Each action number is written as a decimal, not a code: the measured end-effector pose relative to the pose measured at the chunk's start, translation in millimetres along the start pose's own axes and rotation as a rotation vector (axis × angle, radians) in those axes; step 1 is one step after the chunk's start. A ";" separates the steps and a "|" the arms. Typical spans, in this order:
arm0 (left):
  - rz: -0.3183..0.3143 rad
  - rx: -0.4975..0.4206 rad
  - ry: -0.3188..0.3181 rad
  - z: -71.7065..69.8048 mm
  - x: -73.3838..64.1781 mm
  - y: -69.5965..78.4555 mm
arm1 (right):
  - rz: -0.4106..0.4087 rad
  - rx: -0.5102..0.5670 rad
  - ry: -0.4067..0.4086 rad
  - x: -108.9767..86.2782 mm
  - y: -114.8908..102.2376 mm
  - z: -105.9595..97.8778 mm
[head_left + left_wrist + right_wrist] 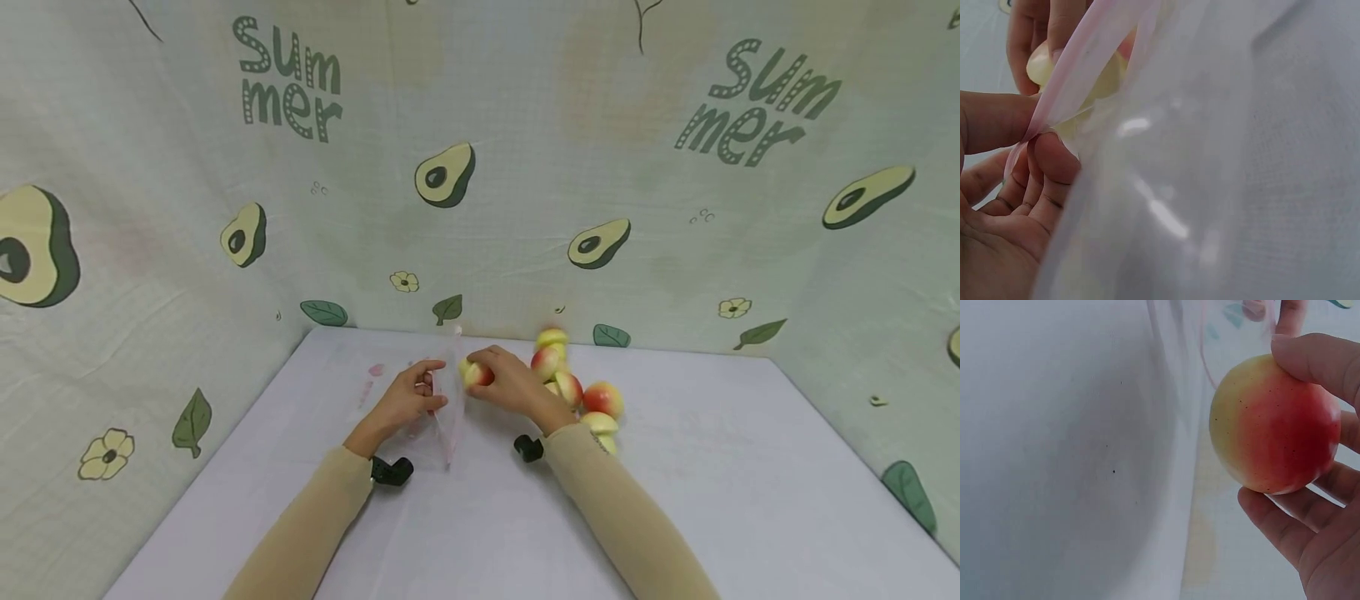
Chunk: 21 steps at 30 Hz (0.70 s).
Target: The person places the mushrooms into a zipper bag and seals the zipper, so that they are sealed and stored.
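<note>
My left hand [403,398] pinches the pink-edged rim of a clear plastic bag [1166,169] between thumb and fingers. The bag stands on edge, its mouth facing the right hand. A round, red-and-yellow apple [1275,425] with small dark specks is in my right hand [512,382], gripped by thumb and fingertips. In the head view the apple is right beside the bag's opening. Through the left wrist view, its pale yellow side shows behind the pink rim, partly hidden by the bag. Beyond the right wrist lies a group of similar fruit [602,400], some showing pale yellow faces.
A white-covered table [720,467] carries everything. Pink printing [367,387] shows on the bag's left part. A pale curtain [517,183] printed with avocados, leaves and lettering closes off the back and both sides. Black wrist cameras [392,472] sit at both cuffs.
</note>
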<state>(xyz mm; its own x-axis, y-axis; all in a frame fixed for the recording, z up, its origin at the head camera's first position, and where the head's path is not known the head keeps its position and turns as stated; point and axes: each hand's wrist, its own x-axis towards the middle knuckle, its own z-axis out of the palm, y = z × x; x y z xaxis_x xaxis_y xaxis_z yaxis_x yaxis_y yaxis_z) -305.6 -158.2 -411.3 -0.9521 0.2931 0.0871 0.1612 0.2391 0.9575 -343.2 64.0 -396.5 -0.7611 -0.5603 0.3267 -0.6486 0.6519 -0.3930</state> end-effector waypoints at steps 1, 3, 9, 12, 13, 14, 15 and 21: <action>0.001 0.001 0.000 0.2 -2.4 4.8 | 0.009 0.012 0.005 1.3 -0.2 0.9; 0.008 0.006 -0.002 0.3 -6.5 12.0 | 0.023 0.037 0.011 3.6 -0.4 2.7; -0.006 -0.005 -0.017 2.4 -8.6 17.5 | 0.068 0.088 -0.008 8.9 -3.3 6.1; -0.008 -0.012 -0.017 4.1 -9.0 19.1 | 0.094 0.102 -0.004 10.7 -2.3 9.7; -0.009 -0.014 -0.017 4.7 -9.2 19.7 | 0.104 0.107 -0.003 10.8 -1.9 10.6; -0.008 -0.015 -0.017 5.1 -9.2 20.0 | 0.115 0.104 -0.005 11.0 -1.6 11.4; -0.007 -0.015 -0.016 5.5 -9.3 20.5 | 0.120 0.105 -0.003 11.0 -1.6 11.9; 0.007 -0.006 -0.024 7.5 -9.8 22.3 | 0.139 0.110 -0.005 10.3 -2.6 13.3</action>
<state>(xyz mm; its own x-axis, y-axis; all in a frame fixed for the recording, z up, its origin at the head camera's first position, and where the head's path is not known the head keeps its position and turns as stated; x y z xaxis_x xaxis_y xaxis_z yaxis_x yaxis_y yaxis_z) -290.7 -148.8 -392.8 -0.9445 0.3166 0.0876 0.1664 0.2312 0.9586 -349.2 49.8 -403.5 -0.8434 -0.4711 0.2583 -0.5319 0.6640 -0.5256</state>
